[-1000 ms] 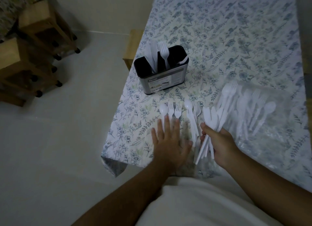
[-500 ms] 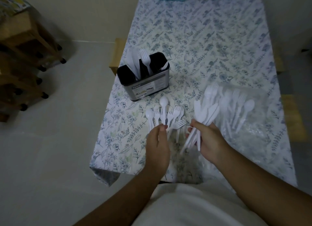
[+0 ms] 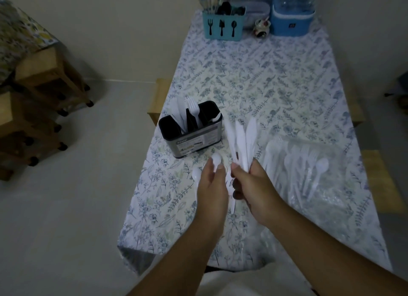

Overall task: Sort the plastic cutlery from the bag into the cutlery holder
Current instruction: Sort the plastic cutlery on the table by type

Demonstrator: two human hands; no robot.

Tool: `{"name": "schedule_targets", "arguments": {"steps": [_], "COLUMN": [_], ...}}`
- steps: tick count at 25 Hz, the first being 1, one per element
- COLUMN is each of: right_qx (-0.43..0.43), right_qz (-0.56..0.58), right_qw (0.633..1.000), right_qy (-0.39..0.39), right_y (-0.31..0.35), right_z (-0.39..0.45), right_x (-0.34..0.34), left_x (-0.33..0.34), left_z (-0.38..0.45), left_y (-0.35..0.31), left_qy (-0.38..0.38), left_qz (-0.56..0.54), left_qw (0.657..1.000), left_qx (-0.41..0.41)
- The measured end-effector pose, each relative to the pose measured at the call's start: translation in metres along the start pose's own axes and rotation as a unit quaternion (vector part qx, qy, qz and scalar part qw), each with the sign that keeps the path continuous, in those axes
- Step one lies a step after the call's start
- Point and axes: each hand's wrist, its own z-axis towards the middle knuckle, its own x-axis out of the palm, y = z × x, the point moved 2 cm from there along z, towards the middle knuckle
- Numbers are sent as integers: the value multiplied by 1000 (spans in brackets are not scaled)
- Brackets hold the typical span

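My right hand (image 3: 254,192) grips a bundle of three white plastic knives (image 3: 241,141), blades pointing up and away, lifted above the table. My left hand (image 3: 212,185) pinches a white plastic spoon (image 3: 216,158) by its neck; another spoon (image 3: 196,175) lies on the cloth just left of it. More loose cutlery lies under my hands, mostly hidden. The black and steel cutlery holder (image 3: 194,139) stands beyond my left hand, with knives and a fork upright in it. The clear plastic bag (image 3: 309,167) of white cutlery lies to the right.
The table (image 3: 265,79) wears a floral cloth. At its far end stand a blue cutlery caddy (image 3: 223,26), a blue lidded box (image 3: 291,19) and a small figurine (image 3: 261,27). Wooden stools (image 3: 44,79) stand on the floor at left.
My right hand has lifted the knives up off the table and tipped them upright. My left hand went from lying flat on the cutlery to pinching a spoon. The camera tilted up.
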Motion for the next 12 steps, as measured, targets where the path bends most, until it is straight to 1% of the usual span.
{"name": "schedule_targets", "arguments": {"steps": [2,4,6,9,12], "right_qx": [-16,-26,-34,-27,-23], "right_qz": [-58,-80,-100,-117,-149], "right_qw": [998,996,994,993,989], "right_qy": [32,39,18,-16,-3], "right_y": [-4,-10,-14,-18,-14], "right_z": [-5,-12,-14,-15,-15], "right_x": [3,7,7,8,14], "left_x": [-12,-13,-13,-15,-22], "left_z": [9,11,10,11,14], "left_y": [-1,1,5,10,8], "left_qy": [39,60,64,46,44], "left_qz": [15,36,40,43,39], "left_qw": [998,995,993,993,992], "left_qx": [45,71,86,105,113]}}
